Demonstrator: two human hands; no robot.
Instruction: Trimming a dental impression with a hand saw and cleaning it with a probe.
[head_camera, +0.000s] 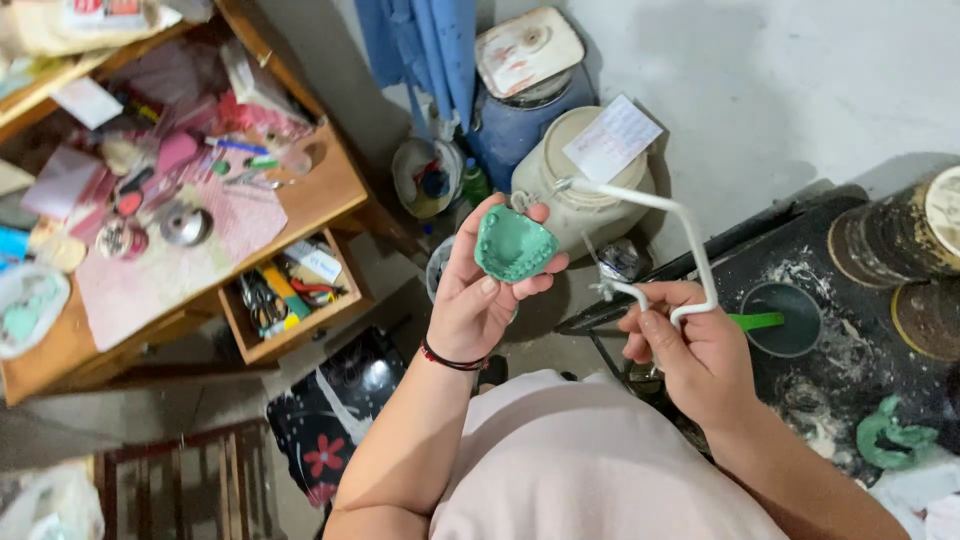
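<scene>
The right hand (690, 350) grips a white wire saw (660, 235). The left hand (480, 290) holds up a green tooth mold (514, 243). I think cutting comes next, so the mold must stay steady against the blade.

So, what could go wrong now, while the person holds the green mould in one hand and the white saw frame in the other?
1. The left hand grips the green mould only with fingertips, in the air above the floor; a slip could probably drop and break it.
2. The thin blade of the white saw frame, held by the right hand, lies close to the left fingers; it might cut them.
</scene>
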